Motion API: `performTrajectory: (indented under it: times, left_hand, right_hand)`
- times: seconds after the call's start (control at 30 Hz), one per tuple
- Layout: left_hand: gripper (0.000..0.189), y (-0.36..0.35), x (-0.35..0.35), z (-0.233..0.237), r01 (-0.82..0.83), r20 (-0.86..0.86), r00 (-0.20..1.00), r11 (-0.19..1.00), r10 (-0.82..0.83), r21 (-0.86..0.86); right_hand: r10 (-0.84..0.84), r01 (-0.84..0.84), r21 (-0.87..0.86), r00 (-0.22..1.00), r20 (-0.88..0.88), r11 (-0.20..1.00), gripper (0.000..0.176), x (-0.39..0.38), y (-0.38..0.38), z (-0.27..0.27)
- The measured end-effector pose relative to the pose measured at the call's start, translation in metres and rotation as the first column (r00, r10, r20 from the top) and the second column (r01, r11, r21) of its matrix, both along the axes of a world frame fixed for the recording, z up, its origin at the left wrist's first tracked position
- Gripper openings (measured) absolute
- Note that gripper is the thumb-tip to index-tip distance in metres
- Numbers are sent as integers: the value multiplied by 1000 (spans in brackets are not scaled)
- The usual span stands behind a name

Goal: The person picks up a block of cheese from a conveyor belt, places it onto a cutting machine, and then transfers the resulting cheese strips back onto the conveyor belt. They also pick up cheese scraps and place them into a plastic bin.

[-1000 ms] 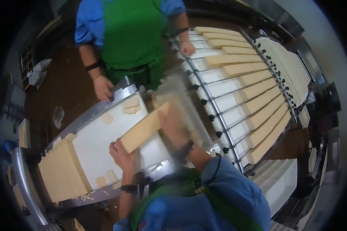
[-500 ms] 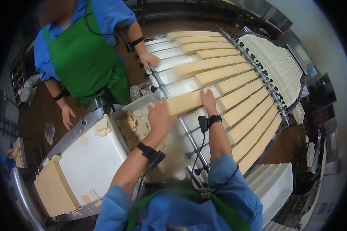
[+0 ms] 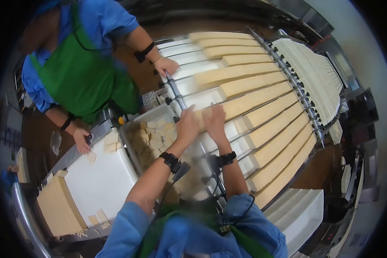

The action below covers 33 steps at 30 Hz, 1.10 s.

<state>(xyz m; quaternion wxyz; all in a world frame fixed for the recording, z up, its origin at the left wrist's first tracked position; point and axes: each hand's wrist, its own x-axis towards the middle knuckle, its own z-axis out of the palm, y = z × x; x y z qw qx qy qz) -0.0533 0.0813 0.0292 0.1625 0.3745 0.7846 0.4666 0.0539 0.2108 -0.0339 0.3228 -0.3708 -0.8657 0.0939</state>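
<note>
A long stack of pale dough wrappers [image 3: 245, 104] lies in one lane of the white slatted tray [image 3: 202, 99]. At its near end, by the metal bar, are both my hands, close together. My left hand [image 3: 187, 127] is closed against the end of the stack, fingers slightly blurred. My right hand [image 3: 215, 122] grips the stack just beside it, its fingers over the top and sides. Below my left wrist sits a bin [image 3: 129, 148] holding many loose wrapper pieces [image 3: 152, 135].
Several more wrapper stacks [image 3: 279, 142] fill neighbouring lanes. A co-worker in a green apron [image 3: 81, 81] stands at left, one hand on the metal bar [image 3: 175, 90], the other by the white board [image 3: 99, 172]. A wrapper block [image 3: 60, 206] and white trays [image 3: 301, 215] are nearby.
My hands have come closer together, and the stack held between them now lies lined up in its lane. The co-worker's lower hand has moved onto the white board's edge.
</note>
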Motion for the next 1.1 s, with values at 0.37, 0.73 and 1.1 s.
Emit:
performTrajectory:
  times: [0.37,0.73,1.1]
  left_hand:
    - [55,-105,-17,-25,-202,57,979,964,195,175]
    - [52,-350,7,-36,-318,-330,900,947,285,-48]
    - [53,-493,44,-65,-579,-357,787,803,503,-144]
  right_hand:
    - [75,-108,71,931,358,992,68,-15,-44,33]
    - [-19,-71,168,877,480,983,75,-22,-58,27]
    - [-49,-2,117,900,433,993,86,-7,-159,50]
